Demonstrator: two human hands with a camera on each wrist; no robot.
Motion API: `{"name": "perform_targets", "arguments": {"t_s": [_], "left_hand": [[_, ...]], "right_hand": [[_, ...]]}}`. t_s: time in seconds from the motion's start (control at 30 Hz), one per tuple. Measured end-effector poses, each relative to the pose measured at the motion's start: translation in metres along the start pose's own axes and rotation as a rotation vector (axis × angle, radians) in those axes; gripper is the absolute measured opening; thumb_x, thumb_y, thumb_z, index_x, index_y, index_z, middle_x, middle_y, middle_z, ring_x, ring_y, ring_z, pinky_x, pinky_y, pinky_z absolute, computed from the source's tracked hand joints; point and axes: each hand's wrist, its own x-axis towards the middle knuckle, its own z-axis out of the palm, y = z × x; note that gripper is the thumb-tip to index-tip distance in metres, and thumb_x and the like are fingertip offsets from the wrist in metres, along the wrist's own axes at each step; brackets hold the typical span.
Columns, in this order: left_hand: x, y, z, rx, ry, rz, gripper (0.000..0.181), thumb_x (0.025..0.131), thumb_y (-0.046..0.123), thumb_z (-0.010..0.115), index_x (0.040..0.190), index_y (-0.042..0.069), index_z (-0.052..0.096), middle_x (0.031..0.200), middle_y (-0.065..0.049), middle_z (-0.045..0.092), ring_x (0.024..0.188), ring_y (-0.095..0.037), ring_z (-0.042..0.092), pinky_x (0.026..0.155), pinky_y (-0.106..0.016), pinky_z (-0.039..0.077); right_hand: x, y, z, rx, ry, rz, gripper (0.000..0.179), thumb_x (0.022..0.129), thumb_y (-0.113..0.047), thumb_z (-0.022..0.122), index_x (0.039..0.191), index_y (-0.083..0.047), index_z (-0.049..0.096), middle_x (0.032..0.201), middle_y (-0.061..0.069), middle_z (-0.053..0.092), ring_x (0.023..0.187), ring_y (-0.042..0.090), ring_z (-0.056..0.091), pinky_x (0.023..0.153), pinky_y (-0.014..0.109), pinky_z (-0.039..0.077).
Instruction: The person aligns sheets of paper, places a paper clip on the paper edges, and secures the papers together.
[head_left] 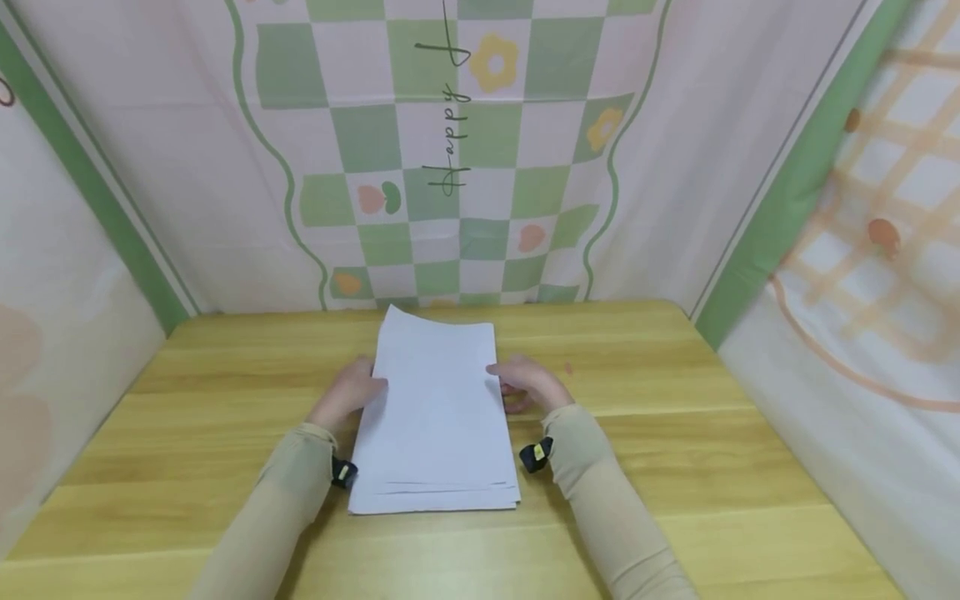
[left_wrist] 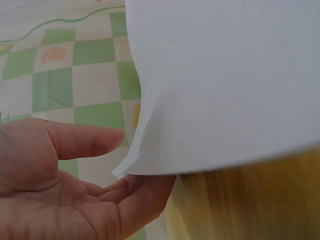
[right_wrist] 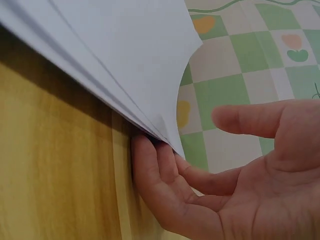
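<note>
The stack of sheets (head_left: pixel 435 408) is looking like white paper, smooth and matt across its faces, its edges showing thin and crisp. The tabletop (head_left: pixel 660 450) is appearing as wood or a wood-look laminate; its smooth surface is showing streaky grain and catching a soft, pale sheen in front of the paper. The backdrop (head_left: pixel 498 158) is looking like printed matt cloth, gently rippling. The left hanging (head_left: pixel 60 275) and right hanging (head_left: pixel 840 350) are showing the same dull, fabric-like finish. The sleeves (head_left: pixel 607 492) are appearing as soft matt cloth, wrinkling at the cuffs. The wrist cameras (head_left: pixel 536 455) are looking like dark plastic.
</note>
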Motion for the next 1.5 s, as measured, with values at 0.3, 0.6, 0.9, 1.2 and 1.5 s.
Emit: {"name": "perform_targets", "arguments": {"t_s": [0.3,0.6,0.9,1.2,1.5], "left_hand": [[0.001,-0.006,-0.002,-0.154,-0.058,0.007,0.044,0.084,0.002,0.047,0.126,-0.012,0.044,0.125,-0.027,0.052,0.105,-0.034,0.055,0.09,-0.045,0.048],[0.001,-0.01,0.0,-0.233,-0.087,0.02,0.042,0.08,-0.001,0.048,0.12,-0.013,0.048,0.116,-0.025,0.056,0.094,-0.028,0.058,0.081,-0.038,0.052],[-0.001,-0.01,0.0,-0.261,-0.124,0.011,0.032,0.085,-0.005,0.044,0.117,-0.013,0.046,0.115,-0.025,0.053,0.098,-0.031,0.056,0.083,-0.039,0.051],[-0.001,-0.01,-0.001,-0.253,-0.149,0.013,0.039,0.089,-0.004,0.041,0.128,-0.013,0.039,0.128,-0.029,0.046,0.115,-0.038,0.05,0.095,-0.048,0.045],[-0.003,-0.009,0.0,-0.278,-0.14,0.044,0.045,0.087,-0.007,0.039,0.132,-0.013,0.035,0.132,-0.031,0.042,0.119,-0.041,0.046,0.098,-0.051,0.044]], "right_hand": [[0.0,0.002,-0.002,0.025,-0.005,-0.004,0.039,0.096,-0.022,0.051,0.123,0.005,0.044,0.113,0.019,0.05,0.096,0.025,0.053,0.073,0.037,0.057],[0.002,0.002,-0.002,0.056,-0.004,-0.001,0.046,0.097,-0.022,0.05,0.132,0.006,0.038,0.123,0.023,0.048,0.101,0.028,0.053,0.076,0.039,0.056],[0.002,0.002,0.001,-0.037,-0.024,-0.037,0.044,0.096,-0.02,0.051,0.13,0.007,0.041,0.112,0.019,0.05,0.094,0.026,0.055,0.08,0.041,0.055],[-0.001,0.002,0.002,-0.076,-0.062,-0.054,0.046,0.092,-0.014,0.055,0.131,0.007,0.041,0.121,0.025,0.051,0.105,0.034,0.057,0.083,0.043,0.054],[0.002,0.004,0.001,-0.107,-0.089,-0.071,0.04,0.087,-0.001,0.056,0.125,0.007,0.046,0.116,0.023,0.054,0.1,0.032,0.059,0.078,0.039,0.055]]}}
